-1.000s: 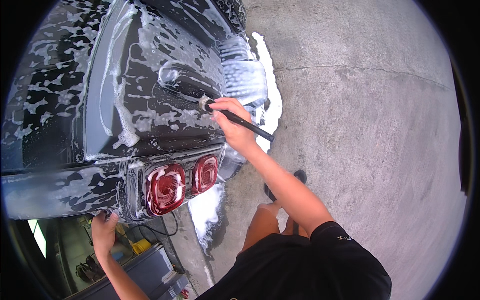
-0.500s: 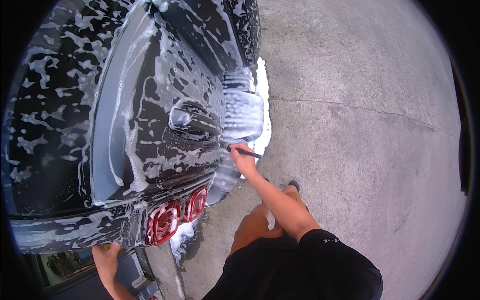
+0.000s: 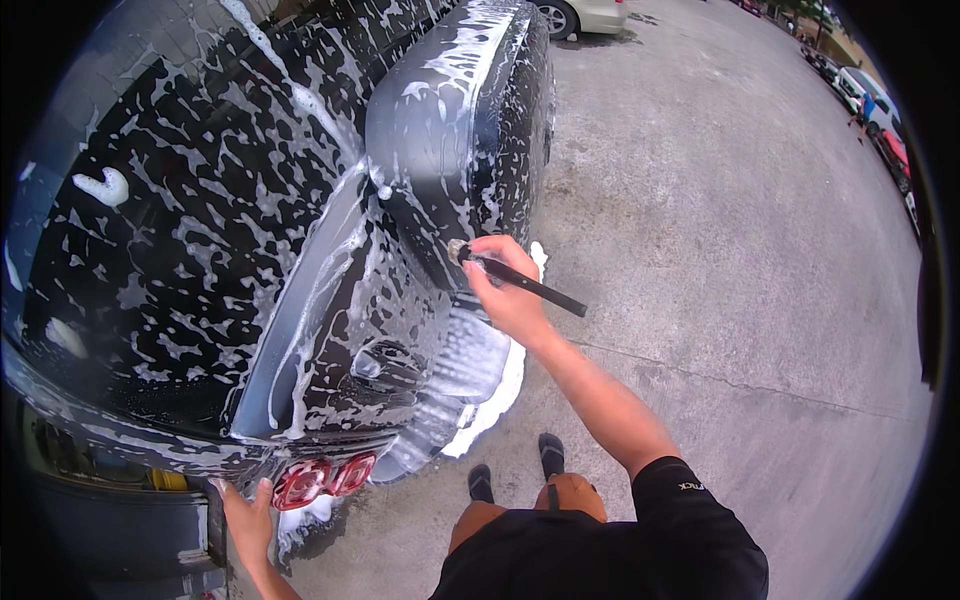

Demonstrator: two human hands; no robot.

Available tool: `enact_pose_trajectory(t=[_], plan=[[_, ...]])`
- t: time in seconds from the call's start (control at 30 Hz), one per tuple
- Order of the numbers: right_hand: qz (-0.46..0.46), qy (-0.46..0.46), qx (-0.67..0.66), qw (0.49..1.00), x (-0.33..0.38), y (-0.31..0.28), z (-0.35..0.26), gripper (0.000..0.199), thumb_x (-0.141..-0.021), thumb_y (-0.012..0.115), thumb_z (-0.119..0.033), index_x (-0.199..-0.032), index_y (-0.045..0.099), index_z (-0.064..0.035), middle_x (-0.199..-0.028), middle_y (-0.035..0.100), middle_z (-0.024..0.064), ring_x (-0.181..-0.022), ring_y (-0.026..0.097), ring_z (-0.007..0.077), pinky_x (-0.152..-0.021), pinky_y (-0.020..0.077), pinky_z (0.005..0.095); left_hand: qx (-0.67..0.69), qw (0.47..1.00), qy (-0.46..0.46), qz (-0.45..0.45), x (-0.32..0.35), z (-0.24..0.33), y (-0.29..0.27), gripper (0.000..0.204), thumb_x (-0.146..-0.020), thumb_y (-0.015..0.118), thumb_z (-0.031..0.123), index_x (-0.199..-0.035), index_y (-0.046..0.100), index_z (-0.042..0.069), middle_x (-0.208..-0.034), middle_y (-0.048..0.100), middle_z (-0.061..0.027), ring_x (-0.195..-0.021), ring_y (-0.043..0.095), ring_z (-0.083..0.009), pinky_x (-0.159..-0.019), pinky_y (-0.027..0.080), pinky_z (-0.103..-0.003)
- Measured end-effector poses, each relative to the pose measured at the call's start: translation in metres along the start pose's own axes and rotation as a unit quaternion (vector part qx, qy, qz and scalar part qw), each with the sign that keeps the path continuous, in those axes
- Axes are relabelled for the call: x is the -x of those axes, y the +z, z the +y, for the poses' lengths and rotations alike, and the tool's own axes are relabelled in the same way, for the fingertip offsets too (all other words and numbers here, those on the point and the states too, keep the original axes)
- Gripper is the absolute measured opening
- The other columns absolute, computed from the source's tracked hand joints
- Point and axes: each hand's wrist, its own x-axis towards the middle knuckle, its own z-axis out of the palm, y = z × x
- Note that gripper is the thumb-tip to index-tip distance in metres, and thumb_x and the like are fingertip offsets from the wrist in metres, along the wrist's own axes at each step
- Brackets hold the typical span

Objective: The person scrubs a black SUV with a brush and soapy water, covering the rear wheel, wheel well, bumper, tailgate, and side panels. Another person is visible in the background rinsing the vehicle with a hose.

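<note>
In my right hand (image 3: 508, 285) is a detailing brush with a black handle (image 3: 545, 292) and pale bristles. Its bristle end is beside the foam-streaked spare wheel cover (image 3: 425, 150) on the vehicle's back; whether it touches is unclear. My left hand (image 3: 250, 522) rests on the edge of the dark, soapy vehicle (image 3: 160, 250), fingers and thumb spread, just left of two red tail lights (image 3: 303, 485). A door handle (image 3: 385, 362) on the rear door carries foam. Beneath it, the rear bumper (image 3: 465, 350) is coated in white suds.
Grey concrete ground (image 3: 740, 250) spreads to the right, with white foam (image 3: 497, 405) lying by the bumper. A light-coloured car (image 3: 590, 14) stands at the top. Far right, a person in blue (image 3: 866, 108) is near parked vehicles. A yellow object (image 3: 168, 480) lies beyond my left hand.
My right hand has lifted the brush up from beside the bumper to the spare wheel cover. My left hand has shifted slightly along the edge toward the tail lights. The view has tilted upward.
</note>
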Motion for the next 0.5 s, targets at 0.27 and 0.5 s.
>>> enact_pose_trajectory(t=[0.27, 0.5], plan=[[-0.071, -0.162, 0.280, 0.943, -0.270, -0.066, -0.061, 0.028, -0.102, 0.061, -0.023, -0.112, 0.058, 0.0025, -0.106, 0.066, 0.0275, -0.098, 0.064, 0.0502, -0.087, 0.0513, 0.0543, -0.002, 0.995, -0.097, -0.003, 0.011, 0.033, 0.001, 0.087, -0.098, 0.071, 0.032, -0.154, 0.028, -0.017, -0.164, 0.025, -0.0376, -0.156, 0.025, -0.0424, -0.126, 0.022, -0.042], [-0.269, -0.122, 0.359, 0.886, -0.285, -0.057, -0.089, 0.042, -0.105, 0.058, -0.035, -0.113, 0.059, 0.0062, -0.092, 0.070, 0.0316, -0.093, 0.069, 0.0499, -0.083, 0.0528, 0.0552, 0.149, 0.963, -0.042, 0.218, 0.057, 0.137, -0.021, 0.056, -0.105, 0.060, 0.021, -0.151, 0.042, -0.005, -0.148, 0.053, -0.0306, -0.141, 0.050, -0.0362, -0.117, 0.036, -0.044]])
